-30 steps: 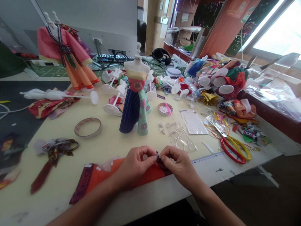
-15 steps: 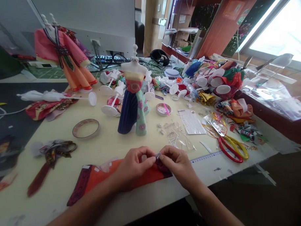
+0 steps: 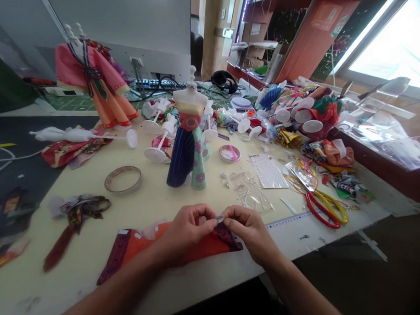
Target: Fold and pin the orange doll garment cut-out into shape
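Observation:
My left hand (image 3: 188,232) and my right hand (image 3: 249,228) meet at the front edge of the cream table (image 3: 86,236), fingertips close together. Between them they pinch a small silvery piece (image 3: 220,218), too small to identify. It sits at the top of a dark patterned fabric corner (image 3: 226,236), which both hands seem to hold. That corner belongs to an orange cloth with a maroon patterned band (image 3: 115,255), lying flat under my wrists. Part of the cloth is hidden by my left hand and forearm.
A dress on a white stand (image 3: 188,147) stands ahead, among white stands and scraps. To the right lie a bead packet (image 3: 246,191), red-and-yellow-handled scissors (image 3: 323,208) and a ruler (image 3: 287,221). A tape roll (image 3: 123,179) and ribbons (image 3: 75,215) lie left.
My hands stay at the same pinch. The dark fabric corner now shows more to the right of the pinch, and the view has shifted slightly.

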The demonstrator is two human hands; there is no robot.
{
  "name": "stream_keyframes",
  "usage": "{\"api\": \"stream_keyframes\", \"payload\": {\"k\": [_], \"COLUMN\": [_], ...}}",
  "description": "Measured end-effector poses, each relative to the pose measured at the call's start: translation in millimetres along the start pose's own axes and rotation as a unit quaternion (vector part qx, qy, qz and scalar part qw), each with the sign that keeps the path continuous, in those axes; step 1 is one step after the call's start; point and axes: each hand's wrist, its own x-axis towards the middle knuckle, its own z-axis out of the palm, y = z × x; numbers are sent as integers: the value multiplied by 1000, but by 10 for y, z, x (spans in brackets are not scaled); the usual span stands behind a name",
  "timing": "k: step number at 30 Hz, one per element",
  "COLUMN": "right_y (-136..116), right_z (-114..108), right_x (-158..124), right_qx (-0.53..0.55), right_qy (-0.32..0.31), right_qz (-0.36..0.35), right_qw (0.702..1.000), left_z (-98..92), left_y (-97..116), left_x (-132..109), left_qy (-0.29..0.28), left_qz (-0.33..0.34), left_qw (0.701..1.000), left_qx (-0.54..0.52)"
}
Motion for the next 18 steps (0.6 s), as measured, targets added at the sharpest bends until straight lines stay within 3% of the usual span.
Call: {"api": "stream_keyframes", "payload": {"k": [18], "right_y": [37], "right_z": [12], "right_x": [-7], "right_qx": [65], "right_qy": [15], "right_qz": [18], "right_qw": [998], "left_z": [11], "left_y": [-12], "left_x": [-19], "left_qy": [7], "left_qz": [-15], "left_qw": [1000], "left_qx": [-12]}}
